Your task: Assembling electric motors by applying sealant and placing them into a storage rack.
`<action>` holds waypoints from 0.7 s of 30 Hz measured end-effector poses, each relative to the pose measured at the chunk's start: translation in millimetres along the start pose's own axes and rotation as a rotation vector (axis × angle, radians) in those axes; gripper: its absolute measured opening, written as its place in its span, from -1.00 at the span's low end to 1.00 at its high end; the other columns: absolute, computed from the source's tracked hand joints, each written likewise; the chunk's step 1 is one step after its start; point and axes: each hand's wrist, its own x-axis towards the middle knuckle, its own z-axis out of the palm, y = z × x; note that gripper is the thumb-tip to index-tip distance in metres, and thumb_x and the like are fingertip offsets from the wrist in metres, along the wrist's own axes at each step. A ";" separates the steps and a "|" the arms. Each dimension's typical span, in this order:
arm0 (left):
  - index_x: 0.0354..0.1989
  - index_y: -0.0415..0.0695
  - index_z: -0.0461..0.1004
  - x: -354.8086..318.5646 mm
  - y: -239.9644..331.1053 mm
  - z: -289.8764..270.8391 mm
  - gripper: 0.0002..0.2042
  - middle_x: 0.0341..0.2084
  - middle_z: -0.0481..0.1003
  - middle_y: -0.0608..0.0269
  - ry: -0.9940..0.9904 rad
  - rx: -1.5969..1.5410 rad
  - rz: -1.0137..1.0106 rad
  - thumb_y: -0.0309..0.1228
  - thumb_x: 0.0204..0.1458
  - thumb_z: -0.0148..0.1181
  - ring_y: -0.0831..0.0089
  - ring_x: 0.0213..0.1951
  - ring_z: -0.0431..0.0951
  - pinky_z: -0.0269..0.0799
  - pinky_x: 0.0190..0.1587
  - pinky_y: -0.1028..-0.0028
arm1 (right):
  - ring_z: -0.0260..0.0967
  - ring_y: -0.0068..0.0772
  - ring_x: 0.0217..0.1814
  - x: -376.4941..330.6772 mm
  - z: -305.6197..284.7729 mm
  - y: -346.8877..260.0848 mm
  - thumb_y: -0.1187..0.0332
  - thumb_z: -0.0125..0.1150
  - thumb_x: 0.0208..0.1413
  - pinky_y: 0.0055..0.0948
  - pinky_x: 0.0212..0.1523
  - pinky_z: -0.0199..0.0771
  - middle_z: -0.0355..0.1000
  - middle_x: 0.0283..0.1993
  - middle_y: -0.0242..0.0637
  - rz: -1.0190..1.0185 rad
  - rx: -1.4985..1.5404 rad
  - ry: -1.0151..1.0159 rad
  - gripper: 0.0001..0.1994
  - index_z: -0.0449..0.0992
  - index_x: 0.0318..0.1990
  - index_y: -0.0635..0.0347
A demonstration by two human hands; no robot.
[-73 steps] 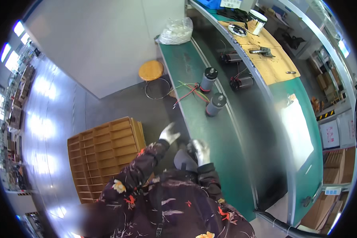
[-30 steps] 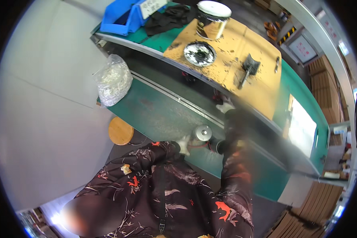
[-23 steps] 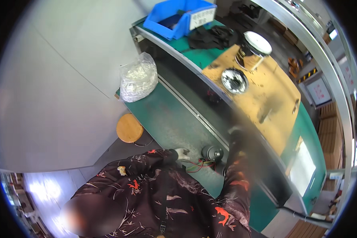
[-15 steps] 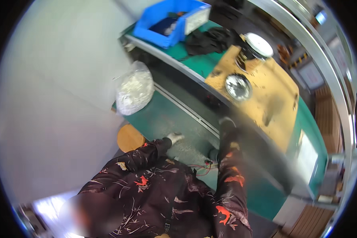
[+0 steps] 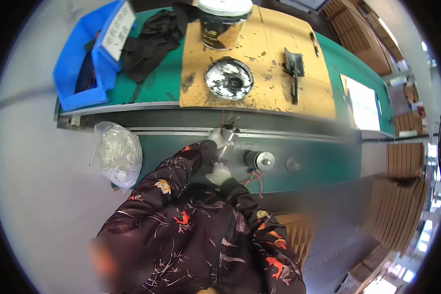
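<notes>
Both my hands wear white gloves and meet at the lower green shelf [image 5: 328,169] of a workbench. My left hand [image 5: 215,139] grips the upper end of a small silvery cylinder [image 5: 225,149] that trails thin red wires. My right hand [image 5: 219,174] holds the cylinder's lower end from below. Just right of my hands, a second cylinder [image 5: 259,160] with red and black wires lies on the shelf, and a third, darker one [image 5: 291,164] lies beyond it. My dark floral sleeves come up from the lower edge.
On the upper bench lies a brown cardboard sheet [image 5: 269,63] with a round dirty lid [image 5: 229,79], a white-lidded can [image 5: 223,22] and a dark scraper [image 5: 293,68]. A blue bin [image 5: 90,59], black cloth [image 5: 152,36] and clear plastic bag [image 5: 116,153] are to the left. Wooden crates [image 5: 402,196] stand right.
The view has swung down over the bench. My right arm, stretched toward the shelf before, has drawn in, and both hands now close together on the silvery cylinder.
</notes>
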 end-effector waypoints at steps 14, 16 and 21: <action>-0.07 -0.36 0.36 -63.5 97.5 16.7 -0.25 -0.10 0.48 -0.22 0.326 0.115 0.135 -0.10 -0.41 0.51 -0.02 -0.03 0.52 0.47 0.02 0.17 | 0.41 0.11 0.18 -52.6 20.5 163.2 0.07 0.14 -0.03 -0.12 0.21 0.37 0.44 0.11 0.18 0.667 0.290 0.079 -0.23 0.19 0.33 0.29; 0.02 -0.36 0.31 -106.5 116.1 15.2 -0.19 0.03 0.37 -0.27 0.398 0.091 0.256 -0.10 -0.40 0.50 -0.06 0.10 0.42 0.41 0.11 0.15 | 0.42 0.12 0.17 -63.1 24.8 189.4 0.05 0.14 -0.03 -0.11 0.21 0.37 0.45 0.10 0.19 0.691 0.273 0.106 -0.24 0.20 0.31 0.30; 0.13 -0.38 0.18 -174.2 119.0 24.4 -0.09 -0.05 0.28 -0.19 0.472 0.028 0.286 -0.22 -0.43 0.53 -0.08 0.03 0.37 0.39 0.09 0.13 | 0.47 0.14 0.08 -62.6 6.8 203.6 0.07 0.13 -0.03 -0.11 0.15 0.41 0.48 0.01 0.24 0.645 0.142 0.072 -0.16 0.06 0.36 0.40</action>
